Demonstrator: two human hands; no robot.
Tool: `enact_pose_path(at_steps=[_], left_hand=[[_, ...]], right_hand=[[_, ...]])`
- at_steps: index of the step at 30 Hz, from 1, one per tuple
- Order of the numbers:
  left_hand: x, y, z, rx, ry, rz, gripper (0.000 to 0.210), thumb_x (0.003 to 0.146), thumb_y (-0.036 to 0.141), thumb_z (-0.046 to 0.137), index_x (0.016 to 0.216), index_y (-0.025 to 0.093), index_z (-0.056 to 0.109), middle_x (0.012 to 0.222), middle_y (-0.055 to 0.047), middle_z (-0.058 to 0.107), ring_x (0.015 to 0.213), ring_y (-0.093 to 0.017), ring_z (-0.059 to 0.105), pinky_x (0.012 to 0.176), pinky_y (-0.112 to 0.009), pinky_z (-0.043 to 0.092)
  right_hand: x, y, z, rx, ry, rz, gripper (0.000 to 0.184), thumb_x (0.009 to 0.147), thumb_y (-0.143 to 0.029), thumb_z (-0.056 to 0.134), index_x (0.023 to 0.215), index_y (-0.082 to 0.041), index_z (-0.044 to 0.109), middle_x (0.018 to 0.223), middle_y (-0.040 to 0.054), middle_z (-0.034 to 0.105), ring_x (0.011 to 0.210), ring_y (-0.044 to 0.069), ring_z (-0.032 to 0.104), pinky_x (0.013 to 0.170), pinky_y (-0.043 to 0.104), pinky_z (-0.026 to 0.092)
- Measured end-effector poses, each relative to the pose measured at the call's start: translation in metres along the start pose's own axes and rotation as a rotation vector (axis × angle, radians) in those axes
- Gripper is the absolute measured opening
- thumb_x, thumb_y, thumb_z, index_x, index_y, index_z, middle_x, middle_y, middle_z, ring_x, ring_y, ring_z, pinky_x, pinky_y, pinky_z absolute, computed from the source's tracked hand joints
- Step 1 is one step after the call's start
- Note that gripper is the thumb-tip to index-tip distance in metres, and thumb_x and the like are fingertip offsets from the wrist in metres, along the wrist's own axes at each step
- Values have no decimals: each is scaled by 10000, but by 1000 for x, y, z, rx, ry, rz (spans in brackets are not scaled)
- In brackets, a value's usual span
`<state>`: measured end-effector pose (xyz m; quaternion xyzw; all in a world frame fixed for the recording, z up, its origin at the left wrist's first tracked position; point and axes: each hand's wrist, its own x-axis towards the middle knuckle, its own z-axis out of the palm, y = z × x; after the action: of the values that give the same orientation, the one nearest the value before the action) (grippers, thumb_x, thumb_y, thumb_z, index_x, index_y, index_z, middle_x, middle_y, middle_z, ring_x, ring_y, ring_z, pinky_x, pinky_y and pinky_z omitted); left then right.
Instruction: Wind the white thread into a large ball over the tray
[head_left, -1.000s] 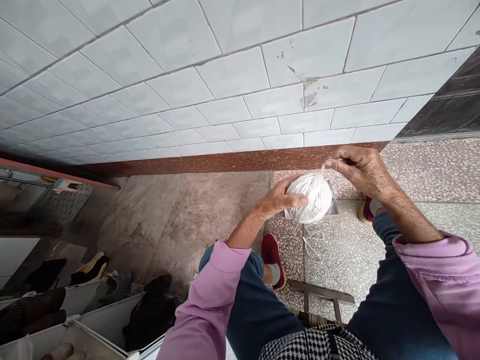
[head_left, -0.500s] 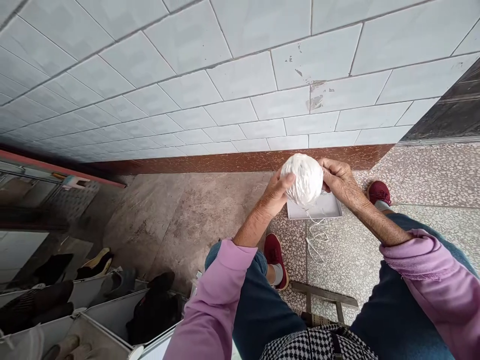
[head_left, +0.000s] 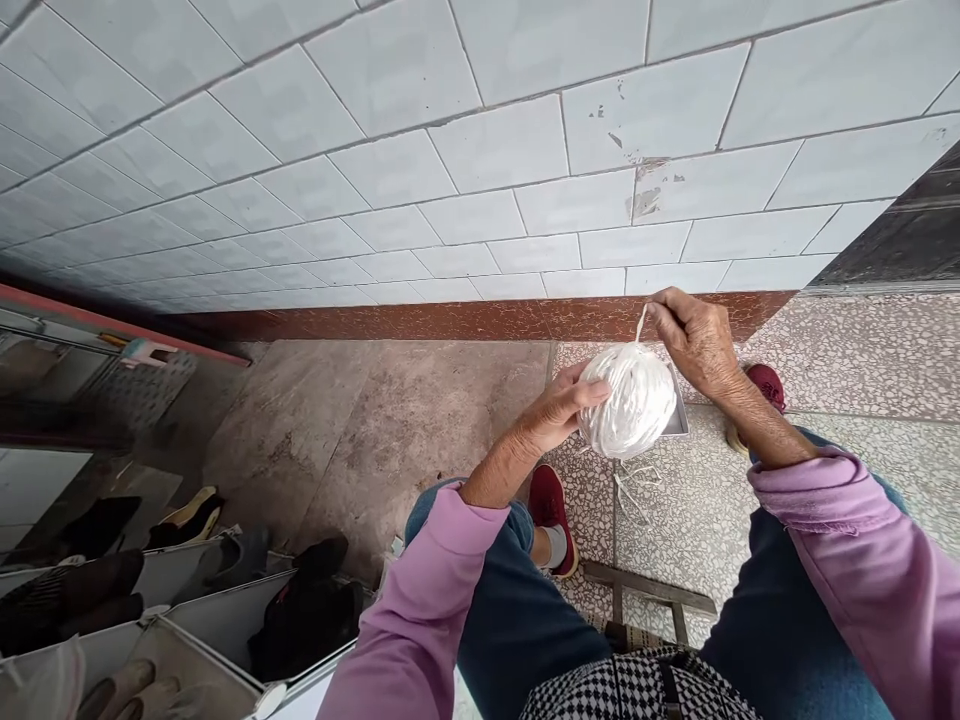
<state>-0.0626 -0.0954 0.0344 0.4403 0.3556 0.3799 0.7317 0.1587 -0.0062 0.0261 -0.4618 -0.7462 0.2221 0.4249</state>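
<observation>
A big white ball of yarn (head_left: pixel 631 402) rests in my left hand (head_left: pixel 561 408), whose thumb lies across its near left side. My right hand (head_left: pixel 694 338) is raised above and to the right of the ball, pinching a strand of yarn (head_left: pixel 640 325) that runs up tautly from the ball's top. Loose yarn (head_left: pixel 637 492) lies in loops on the speckled floor below. Behind the ball a shallow light-grey box (head_left: pixel 679 418) shows only at its right edge; most of it is hidden.
A white tiled wall (head_left: pixel 480 160) with a brown skirting rises in front. My feet in red shoes (head_left: pixel 550 508) are on the floor, by a wooden stool (head_left: pixel 652 588). Racks holding several shoes (head_left: pixel 187 520) stand at lower left.
My right hand has moved from the ball's side to above it, drawing a strand upward. The ball has shifted down and right, covering more of the box.
</observation>
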Motion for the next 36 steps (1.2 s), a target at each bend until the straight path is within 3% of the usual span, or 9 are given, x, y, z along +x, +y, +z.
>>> enact_pose_path(at_steps=[5,9,12,16,21,24,27,31,36], left_hand=[[1,5,-2,48,23,45,996,648,836,905,1391,200,719,1208,-174,808,1267,-433,743,1041,-542,632],[5,6,-8,89,219,187,914,649,810,925,1297,203,709,1175,-137,795,1182,-372,755,1011,-501,626],[10,6,-15,201,389,292,866,616,766,967,1218,204,698,1132,-104,775,1092,-313,740,974,-458,611],[19,9,-25,347,561,394,814,618,714,980,1184,215,675,1149,-92,760,1081,-297,720,985,-450,594],[24,12,-31,471,676,455,718,662,603,982,1198,246,666,1251,-93,751,1227,-335,685,1132,-484,530],[24,7,-30,576,648,383,746,619,542,1010,1215,240,677,1266,-100,747,1250,-360,664,1164,-520,498],[22,2,-25,602,523,279,774,626,592,1006,1226,218,691,1230,-100,754,1189,-350,677,1133,-530,514],[20,1,-17,521,324,193,750,698,667,955,1244,210,717,1196,-105,769,1152,-345,695,1091,-515,540],[15,1,-13,471,148,123,686,799,703,872,1303,254,753,1209,-110,779,1200,-379,705,1104,-559,554]], right_hand=[[-10,-4,19,174,-190,3,206,987,-347,583,808,-248,610,742,39,665,684,202,581,702,358,463],[-31,-8,42,311,-295,54,217,894,-341,603,707,-235,580,687,30,647,702,211,577,679,344,467],[-52,-20,51,362,-373,103,274,921,-385,588,691,-237,570,660,24,620,679,199,551,664,337,461],[-73,-43,45,356,-533,141,334,1034,-416,520,750,-244,547,645,-4,536,619,166,477,622,318,395],[-68,-59,14,234,-597,6,323,1096,-343,499,792,-245,544,652,-9,542,584,156,452,635,336,363],[-54,-58,-7,158,-521,-74,305,1105,-366,534,859,-229,651,719,34,648,608,171,515,656,355,391],[-40,-53,-23,61,-432,-126,292,1106,-378,550,931,-225,727,819,74,725,679,197,591,691,375,406],[-27,-49,-36,-23,-329,-183,371,1120,-439,542,817,-251,643,752,58,646,683,209,563,694,389,392],[-17,-37,-40,32,-284,-161,385,1101,-474,580,775,-268,586,733,57,612,688,222,545,703,410,407]])
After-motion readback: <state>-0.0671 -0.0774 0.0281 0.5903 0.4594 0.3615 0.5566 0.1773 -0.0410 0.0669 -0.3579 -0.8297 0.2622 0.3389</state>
